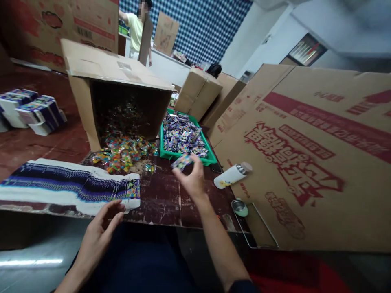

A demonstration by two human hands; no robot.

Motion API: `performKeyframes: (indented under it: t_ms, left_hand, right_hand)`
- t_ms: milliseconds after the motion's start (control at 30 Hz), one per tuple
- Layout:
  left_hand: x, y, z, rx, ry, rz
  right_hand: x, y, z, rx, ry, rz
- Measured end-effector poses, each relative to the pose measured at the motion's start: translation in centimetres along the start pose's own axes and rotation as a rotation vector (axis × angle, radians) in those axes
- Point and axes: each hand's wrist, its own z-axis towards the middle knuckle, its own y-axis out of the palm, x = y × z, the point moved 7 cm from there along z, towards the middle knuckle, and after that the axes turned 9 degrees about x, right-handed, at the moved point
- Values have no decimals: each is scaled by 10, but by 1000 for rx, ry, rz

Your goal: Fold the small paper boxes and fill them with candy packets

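My right hand [192, 179] is raised over the dark red table [171, 199], its fingers pinched on a small purple packet [182, 161] just in front of the green tray [186, 155]. That tray is heaped with several similar purple packets [182, 136]. My left hand [102, 228] hovers at the table's near edge, fingers loosely spread and holding nothing, right beside the end of a stack of flat printed carton blanks [67, 185].
A tipped cardboard box [113, 77] spills colourful wrapped candies [122, 152] onto the table. Large printed cartons [308, 154] stand at the right, with a white bottle [230, 176] and its cap [240, 207]. Folded small boxes [29, 110] lie far left. Another person [137, 28] stands at the back.
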Motion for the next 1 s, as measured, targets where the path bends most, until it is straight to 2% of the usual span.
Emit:
performKeyframes:
  t_ms: [67, 133, 200, 267, 367, 433, 500, 600, 667, 767, 900, 1000]
  left_hand:
    - [0, -1, -2, -8, 121, 137]
    - [3, 0, -5, -13, 269, 242]
    - [8, 3, -7, -2, 431, 337]
    - [12, 4, -9, 27, 581, 449]
    - [12, 6, -10, 43, 752, 648]
    - [10, 9, -11, 5, 840, 752]
    - [7, 14, -14, -52, 891, 822]
    - [2, 19, -16, -108, 849, 922]
    - [2, 20, -17, -117, 805, 960]
    - [4, 21, -20, -116, 779, 959]
    - [6, 21, -22, -122, 791, 959]
    - [7, 21, -21, -112, 784, 934]
  right_hand:
    - [62, -11, 45, 126, 175, -174]
    - [113, -14, 78, 120, 326, -289]
    - [142, -12, 97, 68, 397, -307]
    - [148, -9, 98, 51, 405, -291]
    - [119, 1, 66, 44, 300, -152]
    - [83, 18, 27, -52, 224, -30]
    - [38, 40, -16, -213, 152, 87]
    - [-42, 68, -69, -495, -87, 294]
    - [-75, 82, -86, -594, -164, 377]
    - [-86, 106, -86, -613, -165, 373]
    - [-69, 140, -74, -683, -100, 251]
    - [-64, 145, -72, -697, -48, 245]
